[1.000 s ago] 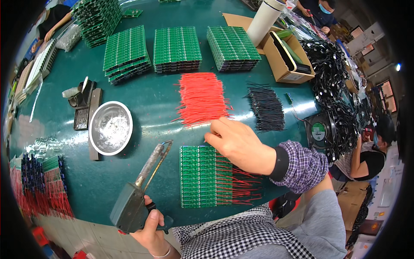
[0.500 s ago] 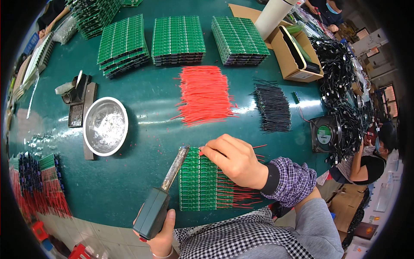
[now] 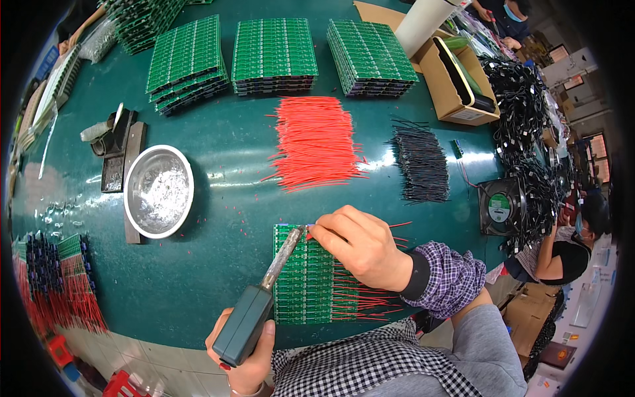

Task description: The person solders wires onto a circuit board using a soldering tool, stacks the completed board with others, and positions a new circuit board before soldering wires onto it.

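Observation:
My left hand (image 3: 241, 357) is wrapped round the dark green handle of a soldering iron (image 3: 283, 260). The iron's tip rests at the top edge of a green circuit board panel (image 3: 303, 284), close to my right fingertips. My right hand (image 3: 357, 245) is closed in a pinch over that edge, holding the end of a red wire (image 3: 401, 225), whose length runs mostly hidden under the hand and shows past it on the right. Several more red wires (image 3: 360, 294) stick out from the panel's right side below my wrist.
Beyond the panel lie a pile of red wires (image 3: 314, 142) and a bundle of black wires (image 3: 422, 162). A white bowl (image 3: 130, 198) stands left, beside a soldering iron stand (image 3: 114, 162). Board stacks (image 3: 274, 56) line the back; a fan (image 3: 497, 206) and a cardboard box (image 3: 450, 86) sit right.
My left hand has moved the soldering iron to the right, bringing its tip up to my right fingertips. The right hand stays nearly in place.

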Demonstrator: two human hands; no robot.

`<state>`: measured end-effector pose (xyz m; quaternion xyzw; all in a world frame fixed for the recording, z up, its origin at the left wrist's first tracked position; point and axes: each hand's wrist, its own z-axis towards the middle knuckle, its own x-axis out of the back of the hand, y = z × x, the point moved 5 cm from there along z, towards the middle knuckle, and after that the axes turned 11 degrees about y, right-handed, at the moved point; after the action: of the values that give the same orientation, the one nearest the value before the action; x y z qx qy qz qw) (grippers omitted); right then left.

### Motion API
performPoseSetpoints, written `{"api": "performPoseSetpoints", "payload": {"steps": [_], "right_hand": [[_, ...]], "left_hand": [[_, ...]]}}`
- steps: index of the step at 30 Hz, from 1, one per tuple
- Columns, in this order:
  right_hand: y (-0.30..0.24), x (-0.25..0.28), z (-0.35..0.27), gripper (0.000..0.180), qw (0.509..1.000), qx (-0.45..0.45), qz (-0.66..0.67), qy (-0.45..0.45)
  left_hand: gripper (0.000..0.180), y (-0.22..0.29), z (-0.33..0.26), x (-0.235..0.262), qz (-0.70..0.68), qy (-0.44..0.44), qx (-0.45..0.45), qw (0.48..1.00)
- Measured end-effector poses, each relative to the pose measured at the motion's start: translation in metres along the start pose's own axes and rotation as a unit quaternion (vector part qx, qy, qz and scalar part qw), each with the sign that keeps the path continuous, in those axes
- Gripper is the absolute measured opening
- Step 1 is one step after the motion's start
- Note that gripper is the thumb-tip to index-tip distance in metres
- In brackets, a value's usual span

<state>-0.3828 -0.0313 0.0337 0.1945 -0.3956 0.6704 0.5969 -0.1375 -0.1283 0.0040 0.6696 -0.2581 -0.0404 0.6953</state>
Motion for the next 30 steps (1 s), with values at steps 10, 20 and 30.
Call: {"api": "performPoseSetpoints", "payload": {"steps": [10,20,30], "right_hand": [[-0.001,0.0,0.001,0.026,1.0,0.004,0.002,0.006],[-0.001,0.0,0.0,0.027,1.0,-0.005,-0.001,0.008],[-0.002,-0.002,-0.001,0.028,1.0,-0.005,-0.008,0.005]], "left_hand": [[0.043,0.013,0.007,-0.005,0.025,-0.023,-0.079,0.996],[0.035,-0.014,-0.011,0.017,0.017,0.039,0.01,0.999],[0.038,-0.013,-0.014,0.014,-0.029,0.111,0.122,0.986]]}}
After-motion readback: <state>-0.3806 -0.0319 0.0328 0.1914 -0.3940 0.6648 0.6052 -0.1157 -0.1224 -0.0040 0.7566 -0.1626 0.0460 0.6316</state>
